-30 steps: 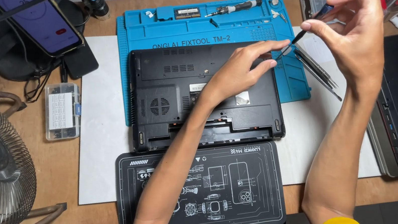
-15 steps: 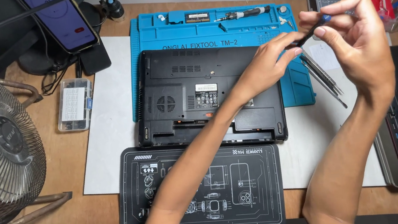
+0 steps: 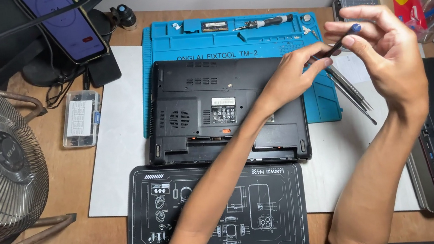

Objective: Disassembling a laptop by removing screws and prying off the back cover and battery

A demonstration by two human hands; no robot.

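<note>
head — right hand (image 3: 385, 57) pinches a slim blue-capped screwdriver (image 3: 341, 43), now raised higher above the bench | left hand (image 3: 294, 76) pinches its tip, just over the upturned black laptop (image 3: 215, 111) — both hands off the screws

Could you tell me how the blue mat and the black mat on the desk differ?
The blue mat lies at the back, with the upturned laptop resting on it; the black mat lies at the front edge. The blue one has moulded tray compartments holding a screwdriver; the black one is flat with white line drawings. Both are rectangular.
</note>
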